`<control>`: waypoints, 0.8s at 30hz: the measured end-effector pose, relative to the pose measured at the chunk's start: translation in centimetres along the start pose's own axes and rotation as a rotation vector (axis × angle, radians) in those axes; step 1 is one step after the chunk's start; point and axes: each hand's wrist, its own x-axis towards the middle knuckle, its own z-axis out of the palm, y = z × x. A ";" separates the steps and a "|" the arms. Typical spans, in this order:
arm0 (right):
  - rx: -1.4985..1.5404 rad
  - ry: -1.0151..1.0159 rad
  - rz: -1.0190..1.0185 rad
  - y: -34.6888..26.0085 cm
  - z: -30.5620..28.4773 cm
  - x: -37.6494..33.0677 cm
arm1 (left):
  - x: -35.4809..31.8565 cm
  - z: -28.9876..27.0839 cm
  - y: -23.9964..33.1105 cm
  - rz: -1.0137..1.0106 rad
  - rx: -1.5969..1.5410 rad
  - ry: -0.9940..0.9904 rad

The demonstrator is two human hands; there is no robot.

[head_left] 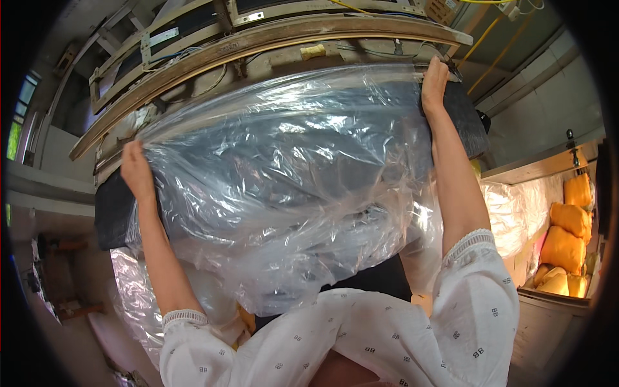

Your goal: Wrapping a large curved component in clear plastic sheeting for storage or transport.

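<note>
A wide sheet of clear plastic film (277,161) stretches between my two hands, wrinkled and shiny, over a dark work surface (461,119). My left hand (136,169) pinches the film's far left corner near the surface's left end. At the far right corner, my right hand (435,84) is closed on the film's edge, its arm reaching farther out. The far edge runs fairly taut from hand to hand. Nearer my body, the film hangs in loose, bunched folds.
Beyond the film runs a long wooden rail (271,42) with a metal-and-wood frame behind it. A small yellowish block (313,51) lies near the rail. Yellow cables (487,42) hang at the far right. Orange bundles (564,245) are stacked in a box at right, beside more clear film (516,206).
</note>
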 end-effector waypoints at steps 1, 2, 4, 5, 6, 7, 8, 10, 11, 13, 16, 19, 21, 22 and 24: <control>0.073 -0.167 0.042 -0.5 0.0 -0.2 | -0.2 -1.1 -0.8 -0.011 0.012 0.005; 0.351 -0.290 0.175 -0.5 -1.2 -0.9 | -0.5 -2.1 -1.7 -0.031 -0.048 0.106; 0.665 -0.417 0.269 -1.8 -2.6 -3.8 | -3.4 -5.8 -3.3 -0.036 -0.030 0.190; 0.638 -0.481 0.238 -2.0 -4.6 -5.7 | -5.7 -6.3 -1.7 -0.071 -0.008 0.062; 0.601 -0.550 0.233 -3.2 -6.9 -7.6 | -7.9 -7.0 0.1 -0.120 -0.054 0.053; 0.525 -0.597 0.149 -4.1 -9.1 -9.6 | -10.0 -8.3 -0.2 -0.058 -0.006 0.081; 0.460 -0.559 0.189 -5.4 -11.0 -11.6 | -12.5 -9.2 -1.3 -0.021 0.003 0.194; 0.201 -0.619 0.036 -4.1 -15.5 -14.3 | -16.3 -11.2 -4.6 -0.121 -0.226 0.436; 0.262 -0.596 -0.047 -3.7 -16.1 -16.5 | -19.0 -12.3 -9.3 -0.226 -0.180 0.525; 0.282 -0.685 -0.208 -6.7 -16.5 -21.2 | -26.6 -12.5 -19.8 -0.638 0.136 0.463; 0.105 -0.945 -0.108 -4.6 -17.9 -25.3 | -36.2 -6.4 -25.3 -0.948 0.481 0.139; -0.037 -1.134 -0.004 -9.0 -16.4 -27.6 | -41.3 -0.4 -25.1 -0.894 0.101 0.305; -0.132 -1.240 0.039 -9.8 -15.2 -29.0 | -41.0 5.2 -21.1 -0.943 0.124 0.274; -0.134 -1.239 0.028 -10.1 -14.7 -29.5 | -41.0 7.2 -18.4 -0.961 0.130 0.253; -0.120 -1.278 -0.015 -10.7 -13.4 -30.7 | -41.7 10.6 -13.3 -1.005 0.152 0.214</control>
